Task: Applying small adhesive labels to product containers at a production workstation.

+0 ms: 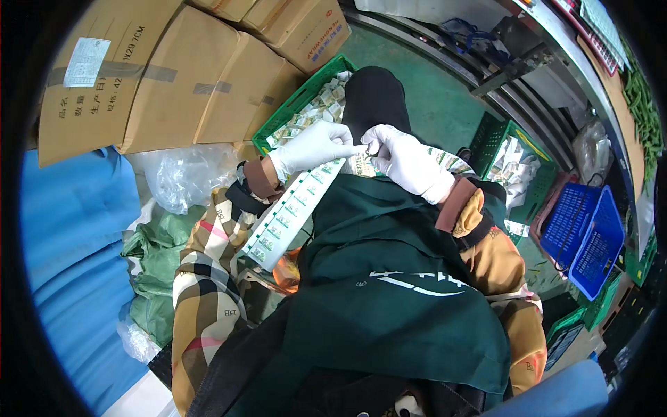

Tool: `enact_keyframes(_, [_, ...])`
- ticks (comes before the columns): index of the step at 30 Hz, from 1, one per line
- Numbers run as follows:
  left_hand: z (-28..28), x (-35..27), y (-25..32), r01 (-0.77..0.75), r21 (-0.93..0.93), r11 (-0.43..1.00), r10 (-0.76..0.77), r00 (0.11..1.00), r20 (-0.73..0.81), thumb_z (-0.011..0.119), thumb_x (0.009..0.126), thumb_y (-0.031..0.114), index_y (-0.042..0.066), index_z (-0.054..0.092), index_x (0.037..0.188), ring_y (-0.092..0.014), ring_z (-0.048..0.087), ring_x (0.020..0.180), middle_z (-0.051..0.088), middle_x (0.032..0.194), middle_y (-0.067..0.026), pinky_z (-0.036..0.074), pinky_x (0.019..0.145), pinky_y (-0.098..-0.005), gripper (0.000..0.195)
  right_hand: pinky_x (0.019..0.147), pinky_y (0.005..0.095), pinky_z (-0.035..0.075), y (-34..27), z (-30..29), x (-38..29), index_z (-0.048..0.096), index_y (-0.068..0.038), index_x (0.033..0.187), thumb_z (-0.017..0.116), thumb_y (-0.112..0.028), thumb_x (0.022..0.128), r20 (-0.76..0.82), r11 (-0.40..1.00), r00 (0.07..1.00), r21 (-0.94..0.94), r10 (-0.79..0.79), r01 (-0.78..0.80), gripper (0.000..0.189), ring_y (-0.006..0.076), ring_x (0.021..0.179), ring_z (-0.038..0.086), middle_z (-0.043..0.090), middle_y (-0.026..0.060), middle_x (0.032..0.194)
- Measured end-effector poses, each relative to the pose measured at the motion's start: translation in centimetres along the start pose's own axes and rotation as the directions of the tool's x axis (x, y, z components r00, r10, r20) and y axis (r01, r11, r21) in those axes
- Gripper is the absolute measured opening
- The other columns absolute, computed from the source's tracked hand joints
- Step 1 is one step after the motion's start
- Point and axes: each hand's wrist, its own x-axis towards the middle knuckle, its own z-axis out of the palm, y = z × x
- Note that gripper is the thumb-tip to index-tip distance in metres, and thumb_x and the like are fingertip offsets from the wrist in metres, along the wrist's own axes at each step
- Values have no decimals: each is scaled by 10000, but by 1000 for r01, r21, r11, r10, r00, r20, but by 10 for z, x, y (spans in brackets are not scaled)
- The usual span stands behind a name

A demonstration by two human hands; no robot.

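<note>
White gloves cover both hands, which meet above the lap. My left hand (314, 148) pinches the top end of a long strip of printed labels (292, 212) that hangs down toward my left forearm. Close by, my right hand (409, 160) has its thumb and fingers pinched at a printed white piece (363, 163) between the hands; how it is held is partly hidden. Another printed strip (449, 160) runs out behind the right hand. A green crate (271, 121) full of small folded printed pieces stands beyond the left hand.
Cardboard boxes (177, 78) are stacked at the upper left. Blue plastic baskets (594, 234) and a green crate (539, 195) with white pieces stand on the right. Green beans (643, 114) lie on the table at the far right. A clear plastic bag (180, 180) lies at left.
</note>
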Motion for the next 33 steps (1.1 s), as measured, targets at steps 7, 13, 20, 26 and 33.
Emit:
enact_keyframes(7, [1,1,-10,-44,6,999,44,999,-16,698,898,243,45,628,826,-30,489,647,559,683,41,401,592,-219,222,654,293,491,1,8,0,582,-45,1042,657,92,740,-52,998,999,-54,15,-18,340,159,683,575,551,52,852])
enact_keyframes(13, [0,-1,-7,-39,28,999,39,999,-26,695,906,237,48,612,801,-25,475,639,544,677,50,389,582,-213,232,659,310,502,6,13,-1,558,-48,1075,657,82,740,-80,997,997,-82,-7,0,373,193,697,591,559,77,864])
enact_keyframes(20, [-1,-1,-13,-65,41,997,66,998,-24,680,918,211,45,603,787,-18,471,633,536,674,56,383,574,-207,225,701,359,507,-5,22,-5,515,-69,1094,737,-26,753,-178,903,984,-422,3,-79,409,270,801,614,543,109,916])
enact_keyframes(26, [-1,-1,-13,-39,56,998,40,999,-27,679,919,212,43,603,778,-19,478,633,539,675,53,391,577,-206,232,723,376,513,1,10,-9,544,-65,1047,737,-101,782,-197,935,976,-316,98,-158,330,290,826,642,581,120,948])
enact_keyframes(33, [-18,-15,15,-134,-3,991,125,930,-347,682,898,183,25,689,917,-32,523,707,617,762,32,447,669,-214,159,782,363,521,-11,-14,-18,630,-62,1059,713,-232,853,-280,949,910,14,305,-314,280,271,837,654,648,127,914])
